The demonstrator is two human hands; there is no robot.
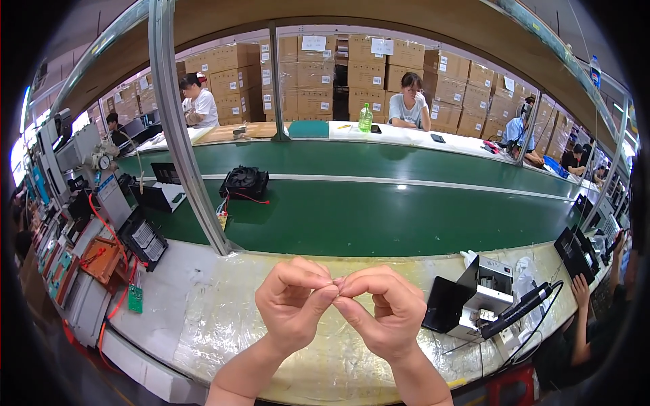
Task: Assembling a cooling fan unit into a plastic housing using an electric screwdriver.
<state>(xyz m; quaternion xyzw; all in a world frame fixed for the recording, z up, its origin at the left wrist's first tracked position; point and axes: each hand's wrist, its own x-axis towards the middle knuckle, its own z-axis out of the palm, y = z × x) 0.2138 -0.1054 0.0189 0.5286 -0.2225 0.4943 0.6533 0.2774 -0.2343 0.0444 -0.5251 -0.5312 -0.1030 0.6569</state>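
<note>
Both my hands are raised over the worktable, fingertips meeting in front of me. My left hand is closed, thumb and forefinger pinched together. Mirroring it, my right hand makes the same pinch, its fingertips touching the left ones. Whatever is between the fingertips is too small or too hidden to name. To the right of my right hand stands an opened metal device case with a black panel. A black electric screwdriver with a cable leans across it.
Beyond the table runs a green conveyor belt, with a black fan unit on it. A metal post rises at the left. A green circuit board hangs by red cables. A co-worker's hand is at far right.
</note>
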